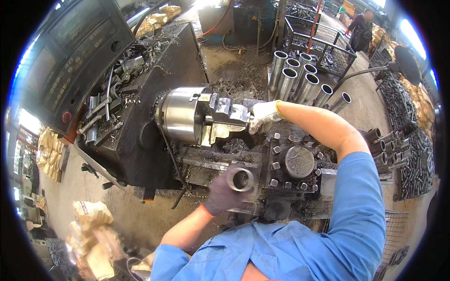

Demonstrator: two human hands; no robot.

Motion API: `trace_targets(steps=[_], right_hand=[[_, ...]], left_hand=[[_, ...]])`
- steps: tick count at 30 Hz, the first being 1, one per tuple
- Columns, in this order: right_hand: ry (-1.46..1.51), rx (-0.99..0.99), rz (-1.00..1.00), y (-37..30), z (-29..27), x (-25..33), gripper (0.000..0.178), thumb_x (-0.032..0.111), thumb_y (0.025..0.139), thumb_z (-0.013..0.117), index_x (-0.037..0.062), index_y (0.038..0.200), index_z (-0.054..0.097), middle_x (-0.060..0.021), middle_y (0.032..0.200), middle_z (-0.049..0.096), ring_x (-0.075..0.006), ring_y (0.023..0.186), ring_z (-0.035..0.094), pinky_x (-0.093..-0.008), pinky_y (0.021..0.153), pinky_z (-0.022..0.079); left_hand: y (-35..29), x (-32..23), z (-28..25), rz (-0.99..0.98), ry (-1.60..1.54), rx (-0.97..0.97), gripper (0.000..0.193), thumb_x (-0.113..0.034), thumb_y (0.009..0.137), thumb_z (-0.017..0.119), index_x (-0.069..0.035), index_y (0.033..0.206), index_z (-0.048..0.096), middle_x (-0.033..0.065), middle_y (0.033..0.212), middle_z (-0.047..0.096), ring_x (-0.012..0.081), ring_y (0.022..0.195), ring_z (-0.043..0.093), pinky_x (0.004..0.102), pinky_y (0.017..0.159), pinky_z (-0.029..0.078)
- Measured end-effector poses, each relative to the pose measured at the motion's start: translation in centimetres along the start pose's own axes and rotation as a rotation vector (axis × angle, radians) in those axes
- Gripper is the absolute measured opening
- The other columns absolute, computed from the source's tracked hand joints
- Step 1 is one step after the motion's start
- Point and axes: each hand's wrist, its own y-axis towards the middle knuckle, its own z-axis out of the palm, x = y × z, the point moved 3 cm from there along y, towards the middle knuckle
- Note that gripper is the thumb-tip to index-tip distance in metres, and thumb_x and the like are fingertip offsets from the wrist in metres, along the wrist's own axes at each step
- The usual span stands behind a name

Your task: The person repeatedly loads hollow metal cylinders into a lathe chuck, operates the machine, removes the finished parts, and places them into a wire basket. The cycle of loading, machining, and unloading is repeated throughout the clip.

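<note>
My left hand (221,195), in a dark glove with an orange cuff, grips a short metal tube (251,181) by its side; its round open end faces up. My right hand (265,116), in a whitish glove with a yellow cuff, is closed at the outer end of the stepped jaws (228,108) of a lathe chuck (182,114). What its fingers hold is hidden, though a small metal piece shows between them and the jaw. Just nearer than my right hand stands the square tool post (300,161), with several bolts around its round top.
Metal tubes (307,84) stand upright beyond my right hand, by a wire cage (328,44). A lamp (406,64) on a bent arm hangs at right. Left are a control panel (65,61) and a headstock top littered with tools and chips. A person (361,32) is far right.
</note>
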Motion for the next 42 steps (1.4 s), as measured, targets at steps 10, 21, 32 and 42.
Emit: trace_targets(steps=[10,21,32,42], right_hand=[[-0.198,-0.207,-0.086,0.2,0.3,-0.1,0.063,0.021,0.074,0.092,-0.0075,0.124,0.069,-0.0139,0.1,0.078,-0.0177,0.086,0.073,-0.0341,0.065,0.063],[-0.414,-0.219,0.015,-4.2,-0.8,-2.2,0.061,0.031,0.077,0.089,-0.0027,0.125,0.071,-0.0162,0.105,0.078,-0.0245,0.085,0.075,-0.0397,0.071,0.062],[-0.774,-0.176,0.02,-6.1,-2.7,-1.2,0.053,0.053,0.077,0.085,0.0029,0.093,0.082,-0.0186,0.093,0.08,-0.0304,0.086,0.076,-0.044,0.079,0.059],[-0.663,-1.013,0.121,-27.4,8.9,8.2,0.067,0.044,0.07,0.085,0.0025,0.12,0.069,-0.0227,0.103,0.076,-0.0387,0.099,0.076,-0.0479,0.088,0.06]], left_hand=[[7.4,-6.5,-9.9,-0.026,0.019,-0.422,0.057,-0.012,0.079,0.092,-0.004,0.128,0.063,0.0145,0.111,0.077,0.0271,0.107,0.076,0.0411,0.092,0.063],[7.5,-2.9,-7.1,-0.166,0.218,-0.36,0.037,-0.023,0.082,0.089,-0.008,0.11,0.071,0.0135,0.098,0.079,0.031,0.094,0.079,0.0404,0.083,0.062],[-0.1,1.2,5.6,-0.235,0.19,0.069,0.065,-0.027,0.08,0.091,-0.011,0.135,0.061,0.0123,0.118,0.075,0.0335,0.11,0.074,0.044,0.095,0.06],[-3.3,-3.6,-0.5,0.04,-0.282,-0.115,0.088,-0.027,0.084,0.09,-0.005,0.155,0.043,0.0162,0.146,0.059,0.0316,0.136,0.058,0.0445,0.115,0.047]])
